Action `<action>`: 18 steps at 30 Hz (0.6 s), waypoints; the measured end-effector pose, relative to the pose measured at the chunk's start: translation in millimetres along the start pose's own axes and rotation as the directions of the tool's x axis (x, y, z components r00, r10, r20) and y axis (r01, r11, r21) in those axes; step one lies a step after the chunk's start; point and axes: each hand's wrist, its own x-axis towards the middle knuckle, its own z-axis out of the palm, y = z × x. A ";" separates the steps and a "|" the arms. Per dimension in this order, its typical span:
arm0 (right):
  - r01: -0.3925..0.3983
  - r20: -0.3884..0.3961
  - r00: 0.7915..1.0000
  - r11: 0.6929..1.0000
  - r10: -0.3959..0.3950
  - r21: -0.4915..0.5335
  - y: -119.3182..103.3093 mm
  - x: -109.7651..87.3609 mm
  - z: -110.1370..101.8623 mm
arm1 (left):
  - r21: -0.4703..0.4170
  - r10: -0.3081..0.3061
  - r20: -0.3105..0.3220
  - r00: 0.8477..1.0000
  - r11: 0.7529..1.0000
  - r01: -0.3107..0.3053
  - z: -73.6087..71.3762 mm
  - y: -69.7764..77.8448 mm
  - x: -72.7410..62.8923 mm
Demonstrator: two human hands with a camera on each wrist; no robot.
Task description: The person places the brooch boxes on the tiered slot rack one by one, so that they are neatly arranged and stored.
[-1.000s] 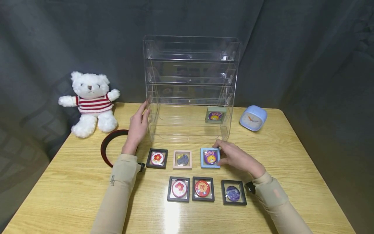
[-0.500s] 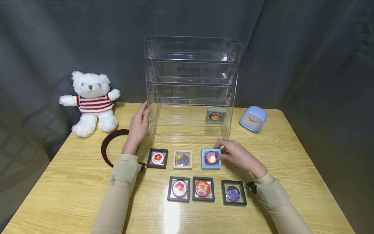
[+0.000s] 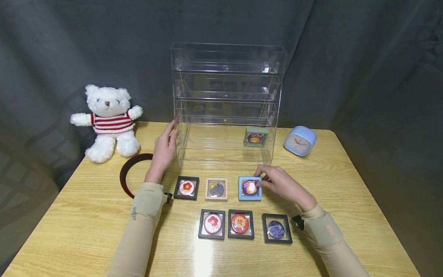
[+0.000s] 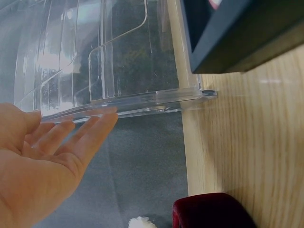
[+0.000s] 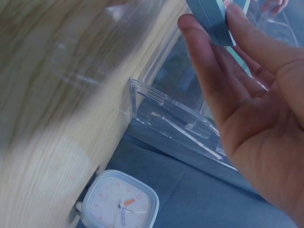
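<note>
My left hand (image 3: pixel 165 147) rests against the left side of a clear acrylic display rack (image 3: pixel 225 100). In the left wrist view its fingers (image 4: pixel 90 135) are fairly straight along the rack's side panel. The right hand (image 3: pixel 282 184) pinches a light blue square frame (image 3: pixel 244 196) at its right edge; a purple bear badge (image 3: pixel 247 187) shows inside. The right wrist view has that frame (image 5: pixel 211 21) between thumb and fingers. Left of it lie a pink frame (image 3: pixel 207 192) and a black one (image 3: pixel 177 192) with a red flower badge. A green frame (image 3: pixel 246 135) stands low in the rack.
Three black frames, with a flower badge (image 3: pixel 212 223), a red badge (image 3: pixel 239 223) and a dark blue badge (image 3: pixel 276 229), lie nearer me. A blue alarm clock (image 3: pixel 300 141) stands right of the rack. Leftward are a white teddy bear (image 3: pixel 108 119) and a dark red headband (image 3: pixel 124 175).
My right thumb has shifted up from the light blue frame's lower right corner to the middle of its right edge. The frame has barely moved, and the left hand stays at the rack.
</note>
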 end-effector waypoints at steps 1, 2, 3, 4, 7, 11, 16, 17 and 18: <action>-0.001 -0.004 1.000 1.000 0.001 0.000 -0.2 -0.2 -0.2 | 0.000 0.001 0.001 1.000 1.000 -0.001 0.1 0.0 0.0; -0.002 -0.008 1.000 1.000 0.002 0.001 -0.5 -0.4 -0.4 | 0.002 0.001 0.002 1.000 1.000 -0.001 0.1 0.1 -0.1; -0.003 -0.011 1.000 1.000 0.003 0.001 -0.8 -0.5 -0.4 | 0.002 0.002 0.003 1.000 1.000 -0.002 0.0 0.3 -0.2; -0.005 -0.013 1.000 1.000 0.005 0.002 -1.0 -0.6 -0.5 | 0.001 0.002 0.005 1.000 1.000 -0.002 -0.1 0.3 -0.3; -0.010 -0.018 1.000 1.000 0.010 -0.001 -2.3 -0.7 -0.5 | 0.000 0.003 0.010 1.000 1.000 -0.003 -0.2 0.7 -0.8; -0.019 -0.029 0.999 1.000 0.019 -0.010 -4.3 -0.6 -1.4 | -0.004 -0.001 0.005 1.000 1.000 0.001 -0.4 1.4 -1.3; -0.018 -0.038 0.999 1.000 0.017 -0.017 -5.4 -0.4 -2.6 | -0.010 -0.005 0.004 1.000 1.000 0.005 -0.5 1.8 -1.1; -0.016 -0.039 0.999 1.000 0.015 -0.016 -5.5 -0.3 -2.7 | -0.010 -0.004 0.005 1.000 1.000 0.005 -0.4 1.8 -1.0; -0.015 -0.042 0.999 1.000 0.014 -0.015 -5.5 -0.2 -2.8 | -0.010 -0.005 0.004 1.000 1.000 0.005 -0.3 1.8 -0.8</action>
